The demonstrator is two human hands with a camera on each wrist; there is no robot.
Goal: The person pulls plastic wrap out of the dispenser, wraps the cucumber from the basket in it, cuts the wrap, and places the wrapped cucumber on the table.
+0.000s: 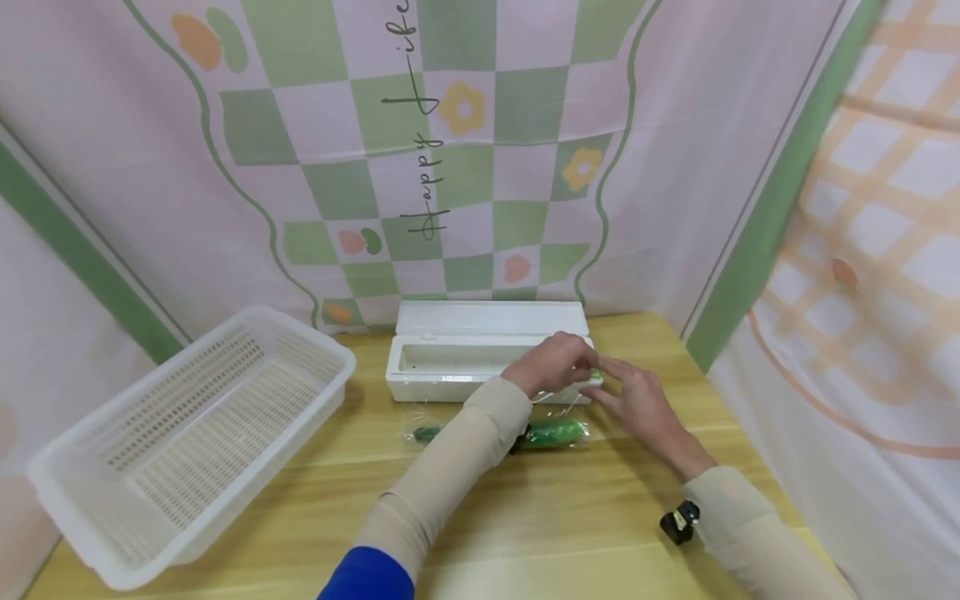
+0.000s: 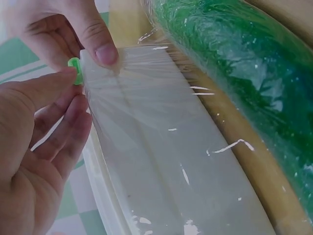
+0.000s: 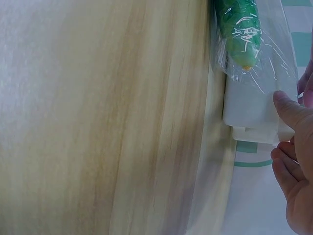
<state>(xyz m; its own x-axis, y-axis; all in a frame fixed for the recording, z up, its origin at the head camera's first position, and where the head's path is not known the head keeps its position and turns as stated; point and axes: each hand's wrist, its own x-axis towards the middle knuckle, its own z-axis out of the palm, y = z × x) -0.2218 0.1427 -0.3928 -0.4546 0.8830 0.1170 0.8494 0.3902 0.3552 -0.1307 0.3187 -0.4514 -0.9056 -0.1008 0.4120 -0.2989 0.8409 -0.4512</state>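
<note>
A white cling film dispenser box [image 1: 427, 389] stands at the back of the table with its lid [image 1: 491, 318] raised. At the box's right end, my left hand [image 1: 551, 364] pinches a small green slide cutter [image 2: 75, 71] between thumb and finger. My right hand [image 1: 641, 406] grips that same end, its thumb [image 3: 288, 108] pressed on the front face. Clear film [image 2: 142, 88] stretches over the box front and runs to a green cucumber [image 1: 555, 432], which lies on the table before the box in film. My left forearm hides the cucumber's middle in the head view.
A white perforated plastic basket [image 1: 336, 364] sits at the left on the wood-grain table [image 1: 570, 525]. Behind the box hangs a checked curtain [image 1: 465, 175], and more patterned cloth [image 1: 885, 275] hangs to the right.
</note>
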